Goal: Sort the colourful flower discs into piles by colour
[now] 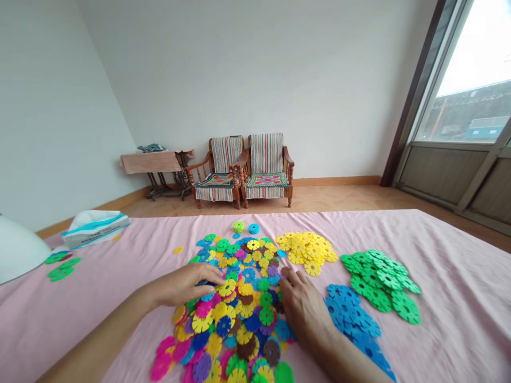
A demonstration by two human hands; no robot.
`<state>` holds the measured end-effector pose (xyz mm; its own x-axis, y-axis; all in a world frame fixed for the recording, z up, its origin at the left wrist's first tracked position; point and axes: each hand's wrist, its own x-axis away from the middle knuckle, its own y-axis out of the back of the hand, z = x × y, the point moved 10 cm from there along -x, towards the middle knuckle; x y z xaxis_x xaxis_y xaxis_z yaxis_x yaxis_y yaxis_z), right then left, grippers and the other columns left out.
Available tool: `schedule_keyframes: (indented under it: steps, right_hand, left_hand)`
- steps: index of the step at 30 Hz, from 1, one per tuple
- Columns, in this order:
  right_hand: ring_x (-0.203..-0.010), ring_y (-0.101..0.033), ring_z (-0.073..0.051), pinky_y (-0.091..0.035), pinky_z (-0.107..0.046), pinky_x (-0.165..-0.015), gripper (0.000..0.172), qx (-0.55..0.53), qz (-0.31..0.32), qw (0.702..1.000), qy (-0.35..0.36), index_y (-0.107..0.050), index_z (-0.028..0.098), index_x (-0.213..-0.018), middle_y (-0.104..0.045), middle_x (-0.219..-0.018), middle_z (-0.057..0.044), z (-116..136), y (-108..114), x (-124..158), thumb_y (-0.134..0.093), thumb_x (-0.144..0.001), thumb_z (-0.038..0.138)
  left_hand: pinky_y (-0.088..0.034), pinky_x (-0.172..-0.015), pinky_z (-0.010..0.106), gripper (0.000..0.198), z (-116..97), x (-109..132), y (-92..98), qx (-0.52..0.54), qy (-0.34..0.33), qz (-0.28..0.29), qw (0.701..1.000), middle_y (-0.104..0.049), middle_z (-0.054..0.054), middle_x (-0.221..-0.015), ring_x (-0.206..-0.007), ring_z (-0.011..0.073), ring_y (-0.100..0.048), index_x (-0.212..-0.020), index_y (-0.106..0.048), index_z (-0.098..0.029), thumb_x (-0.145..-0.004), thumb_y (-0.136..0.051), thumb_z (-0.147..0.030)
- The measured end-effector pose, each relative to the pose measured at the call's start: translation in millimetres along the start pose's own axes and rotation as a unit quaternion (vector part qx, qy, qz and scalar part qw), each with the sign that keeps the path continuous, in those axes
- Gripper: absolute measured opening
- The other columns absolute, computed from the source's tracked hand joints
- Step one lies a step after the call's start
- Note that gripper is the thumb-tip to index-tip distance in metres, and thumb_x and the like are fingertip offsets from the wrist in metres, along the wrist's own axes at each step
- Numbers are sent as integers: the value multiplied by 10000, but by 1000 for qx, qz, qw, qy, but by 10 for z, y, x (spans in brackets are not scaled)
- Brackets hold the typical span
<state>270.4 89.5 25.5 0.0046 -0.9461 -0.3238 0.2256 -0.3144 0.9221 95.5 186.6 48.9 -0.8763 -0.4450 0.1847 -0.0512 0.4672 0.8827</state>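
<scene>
Notched plastic discs in many colours form a large mixed pile [243, 335] on the pink cloth. My left hand [189, 282] rests at the pile's left side, thumb and fingers apart, its fingertips among the discs beside a yellow one. My right hand [304, 306] lies palm down at the right edge of the mixed pile; its fingertips touch dark discs, and what is under them is hidden. To its right is a blue pile [351, 314], with a green pile [379, 279] beyond. A yellow pile [307, 247] sits ahead of my right hand.
Small stacks of lime discs [238, 227] and blue discs [254, 229] stand behind the mixed pile. At the left are a tissue pack [96, 229], a few green discs [64, 269] and a white rounded object [19, 250]. Two wooden chairs [266, 178] stand beyond the table.
</scene>
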Motion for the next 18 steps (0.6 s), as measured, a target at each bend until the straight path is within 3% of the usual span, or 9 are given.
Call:
schedule_keyframes:
  steps: [2,7,12,18]
  right_hand:
    - [-950,-528,-212,-390,-332,-882,215,3,-3,1000,3,-645,160,-925,-603,-1086,-112,1,4,0,-436,-902,115]
    - [-895,-539,-208,-371,-338,-829,237,6,-3,1000,16,-638,158,-886,-617,-981,-100,61,79,-27,-406,-929,142]
    - [-873,-537,-202,-348,-327,-788,216,-25,-26,999,31,-628,177,-845,-617,-908,-73,229,261,49,-428,-922,146]
    - [-739,-512,-169,-336,-303,-713,224,-70,-39,995,54,-597,202,-780,-598,-808,-29,482,269,341,-429,-908,129]
  left_hand:
    - [-410,-977,286,276,-12,23,58,12,3,-7,1000,-658,41,-1189,-1124,205,-576,-1065,-705,-273,-878,-514,-342]
    - [-445,-845,259,224,69,-70,245,-13,47,-115,992,-712,25,-1003,-928,188,-628,-955,-710,-225,-805,-550,-271]
    - [-424,-744,248,178,33,-204,128,-64,39,-132,988,-688,23,-887,-833,191,-603,-867,-699,-201,-708,-652,-265]
    - [-408,-774,278,300,-101,-150,16,-79,21,-128,988,-649,40,-902,-879,214,-583,-899,-692,-208,-710,-696,-441]
